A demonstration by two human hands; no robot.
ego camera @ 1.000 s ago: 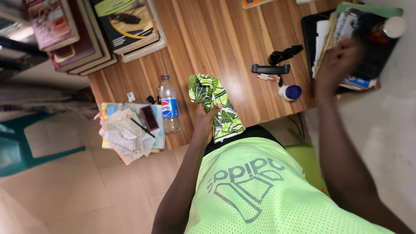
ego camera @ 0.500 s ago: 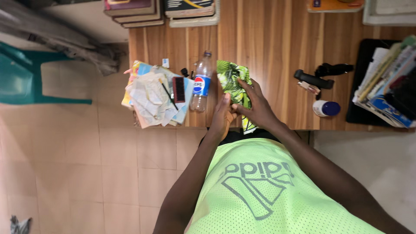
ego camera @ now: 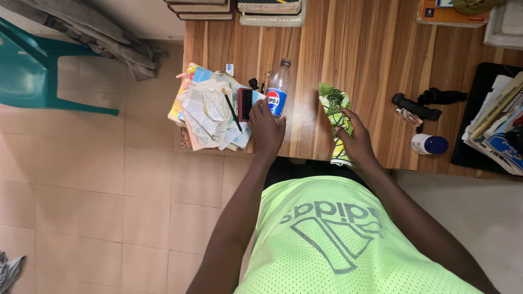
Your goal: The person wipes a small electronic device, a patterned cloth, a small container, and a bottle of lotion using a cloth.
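On the wooden tabletop point(ego camera: 376, 49), near its front edge, we log two hands at work. Left hand point(ego camera: 266, 128) rests at the base of a clear plastic bottle point(ego camera: 278, 90) with a blue-and-red label; fingers touch the bottle's lower part, but we cannot tell whether they close around it. Bottle lies roughly along the wood grain, cap pointing away from us. Right hand point(ego camera: 357, 141) lies flat, fingers spread, pressing on a green-and-white leaf-print cloth point(ego camera: 335, 109); the cloth runs from mid-tabletop back to the front edge, its near end under the palm.

Just left of the bottle: a pile of loose papers and booklets point(ego camera: 204, 114) overhanging the tabletop's left corner, with a black pen point(ego camera: 231, 109) lying across it and a small dark brush with a red edge point(ego camera: 245, 103) touching the pile's right side.

Right of the cloth, well apart from it: a black handled tool point(ego camera: 417, 106), a small glass vial point(ego camera: 408, 117) just below it, and a white jar with a blue cap point(ego camera: 429, 144) lying near the front edge. Farther right, a black tray point(ego camera: 479, 109) holds stacked books and papers. Book stacks point(ego camera: 239, 6) line the far edge.

Floor is beige tile; a teal plastic chair point(ego camera: 38, 76) stands at upper left with grey cloth point(ego camera: 92, 32) draped beside it. We wear a neon-yellow mesh shirt point(ego camera: 338, 239)
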